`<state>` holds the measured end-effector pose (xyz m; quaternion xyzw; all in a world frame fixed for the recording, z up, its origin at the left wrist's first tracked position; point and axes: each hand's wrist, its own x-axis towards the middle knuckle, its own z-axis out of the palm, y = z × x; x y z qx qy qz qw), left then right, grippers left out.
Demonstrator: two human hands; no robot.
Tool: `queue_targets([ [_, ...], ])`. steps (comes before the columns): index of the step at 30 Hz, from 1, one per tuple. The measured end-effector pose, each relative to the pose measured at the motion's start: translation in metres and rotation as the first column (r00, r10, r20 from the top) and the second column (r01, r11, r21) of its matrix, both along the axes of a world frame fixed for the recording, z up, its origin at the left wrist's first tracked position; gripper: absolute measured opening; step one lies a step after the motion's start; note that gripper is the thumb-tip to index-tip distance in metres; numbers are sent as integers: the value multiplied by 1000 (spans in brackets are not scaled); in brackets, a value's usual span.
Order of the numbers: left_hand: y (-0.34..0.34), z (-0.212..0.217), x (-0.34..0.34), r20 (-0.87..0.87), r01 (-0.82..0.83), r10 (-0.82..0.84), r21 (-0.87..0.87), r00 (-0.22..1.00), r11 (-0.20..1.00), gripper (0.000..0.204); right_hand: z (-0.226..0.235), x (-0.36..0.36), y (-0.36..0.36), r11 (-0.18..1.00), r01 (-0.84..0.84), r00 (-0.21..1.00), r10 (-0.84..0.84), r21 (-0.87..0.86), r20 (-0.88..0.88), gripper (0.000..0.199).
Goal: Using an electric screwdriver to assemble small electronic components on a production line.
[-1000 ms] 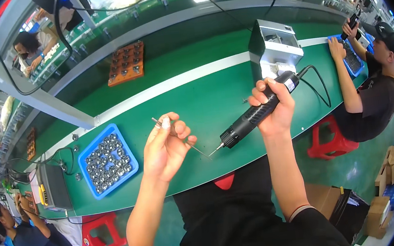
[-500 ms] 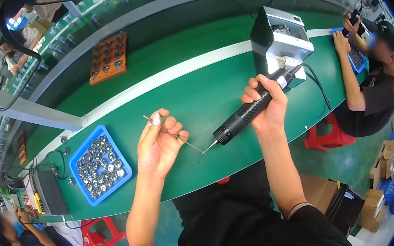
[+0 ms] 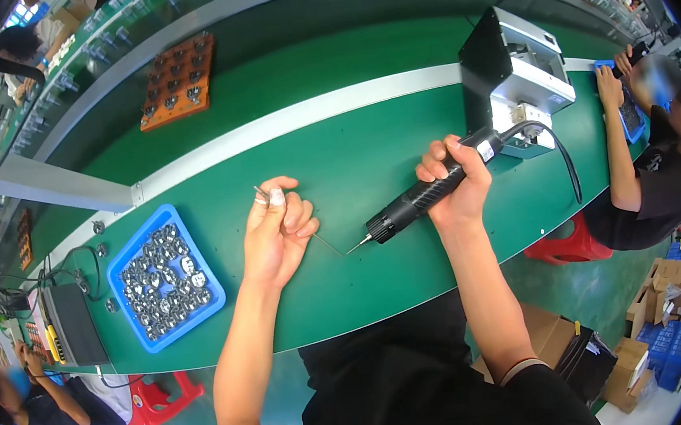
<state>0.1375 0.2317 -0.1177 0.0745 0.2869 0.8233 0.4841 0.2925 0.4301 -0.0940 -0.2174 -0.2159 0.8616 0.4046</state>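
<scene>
My right hand [image 3: 459,186] is wrapped round a black electric screwdriver [image 3: 417,204], its bit aimed down and to the left. A cable runs from the tool's rear end. In my left hand [image 3: 277,232] a thin metal rod [image 3: 329,245] is pinched between thumb and fingers. Part of the rod is hidden by the hand, so its exact kind cannot be told. The rod's lower end comes close to the screwdriver's bit tip [image 3: 353,250]; whether they touch is unclear. White wrapping shows on a fingertip of that hand.
A blue tray [image 3: 217,298] of small shiny metal parts stands left on the green table [image 3: 349,140]. Behind lies an orange board [image 3: 197,99] with parts. A grey-black machine [image 3: 543,76] stands right. Co-workers sit at both sides, on red stools [image 3: 567,244]. Cartons [image 3: 627,369] stand lower right.
The view has shifted slightly, so the machine appears farther right and the tray farther left. Both hands keep their hold, rod end and bit still close together.
</scene>
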Motion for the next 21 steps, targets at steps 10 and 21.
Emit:
queue_targets([
  [10, 10, -2, -1, -91, -18, 11, -77, 996, 997, 21, -6, -8, -4, 999, -42, 998, 42, 11, 45, 9],
  [21, 10, -2, 1, -103, -20, 11, -90, 995, 996, 21, -6, -5, 0, 1000, -18, 999, 17, 19, 41, 9],
])
